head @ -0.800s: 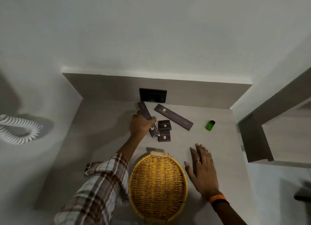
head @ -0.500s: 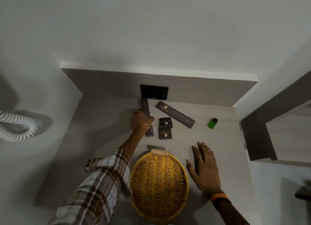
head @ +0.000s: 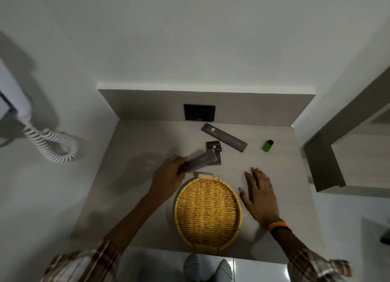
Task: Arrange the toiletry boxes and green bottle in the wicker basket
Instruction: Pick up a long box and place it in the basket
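Note:
An oval wicker basket (head: pixel 207 237) sits empty at the counter's front edge. My left hand (head: pixel 168 179) is shut on a long dark box (head: pixel 198 162), blurred and lifted just beyond the basket's far-left rim. A second long dark box (head: pixel 224 136) lies flat near the back wall. A small square dark box (head: pixel 214 145) lies below it, and another small box (head: pixel 218 160) is partly hidden behind the held one. The green bottle (head: pixel 267 145) lies at the back right. My right hand (head: pixel 260 196) rests flat, fingers spread, on the counter right of the basket.
A black wall socket (head: pixel 199 112) is set in the backsplash. A white wall phone with coiled cord (head: pixel 52 143) hangs at the left. A grey shelf edge (head: pixel 325 165) borders the counter (head: pixel 135 176) on the right. My feet show below the counter front.
My left hand has lifted the long dark box from beside the small boxes and carried it back toward the basket, turning it sideways. The right hand stayed flat on the counter.

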